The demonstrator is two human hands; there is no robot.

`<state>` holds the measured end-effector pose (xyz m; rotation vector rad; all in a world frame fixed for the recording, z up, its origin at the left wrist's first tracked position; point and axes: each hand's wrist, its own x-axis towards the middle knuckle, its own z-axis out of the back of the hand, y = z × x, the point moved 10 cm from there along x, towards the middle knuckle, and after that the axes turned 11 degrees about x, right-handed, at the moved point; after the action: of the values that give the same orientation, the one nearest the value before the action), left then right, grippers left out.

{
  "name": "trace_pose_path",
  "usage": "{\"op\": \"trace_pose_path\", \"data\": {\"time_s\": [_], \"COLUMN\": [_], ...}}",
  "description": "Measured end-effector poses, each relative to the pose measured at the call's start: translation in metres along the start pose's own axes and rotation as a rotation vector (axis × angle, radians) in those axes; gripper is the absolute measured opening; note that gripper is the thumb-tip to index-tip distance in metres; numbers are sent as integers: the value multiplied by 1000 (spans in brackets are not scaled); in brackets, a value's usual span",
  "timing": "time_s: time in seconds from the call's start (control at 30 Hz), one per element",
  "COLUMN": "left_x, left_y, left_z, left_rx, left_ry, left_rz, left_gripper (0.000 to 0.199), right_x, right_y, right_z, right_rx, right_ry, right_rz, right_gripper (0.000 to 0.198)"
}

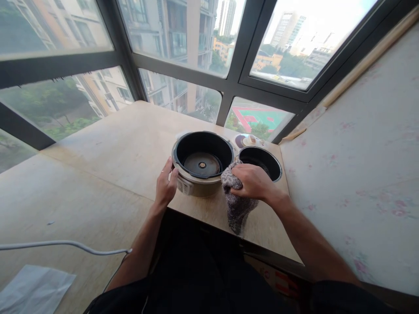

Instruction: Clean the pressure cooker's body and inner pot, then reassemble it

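Observation:
An electric pressure cooker [201, 187] with no lid on it stands near the front edge of the wooden surface. Inside its dark cavity, a round heating plate [199, 164] with a small centre knob shows. My left hand [166, 185] rests against the cooker's left side, fingers stretched out and thumb apart. Bunched in my right hand [253, 179] is a grey-brown cloth [238, 209], which hangs down beside the cooker's right side. The fingers are wrapped round its top. Just behind that hand sits a black inner pot [278, 168], partly hidden by it.
Behind the inner pot lies a small white and dark object [250, 140] that I cannot make out. A white cable [75, 244] crosses the lower left, above a white sheet [37, 288]. Windows close off the back; a flowered wall [360, 174] bounds the right.

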<state>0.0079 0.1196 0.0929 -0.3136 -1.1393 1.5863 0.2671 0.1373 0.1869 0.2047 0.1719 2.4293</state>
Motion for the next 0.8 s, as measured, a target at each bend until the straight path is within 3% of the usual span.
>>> {"op": "trace_pose_path", "data": {"time_s": [0.17,0.33,0.43,0.63,0.8], "left_x": [-2,-4,-4,0,0], "left_y": [4,4,2,5,8], "left_z": [-2,-3,-4,-1,6], "left_rx": [-67,-103,-101,-135,-225], "left_ry": [-2,-15,-14,5,41], "left_rz": [44,48,32,37,91], "left_gripper": [58,58,58,58,54], "right_x": [10,18,18,19,-11], "right_y": [34,56,68,90,88], "right_z": [-9,-13,-15,-23,-9], "right_rx": [-25,-77,-48,145,461], "right_ry": [-1,-46,-68,-162,-378], "right_rz": [60,-13,25,137,260], "right_gripper": [29,33,35,32,44]}}
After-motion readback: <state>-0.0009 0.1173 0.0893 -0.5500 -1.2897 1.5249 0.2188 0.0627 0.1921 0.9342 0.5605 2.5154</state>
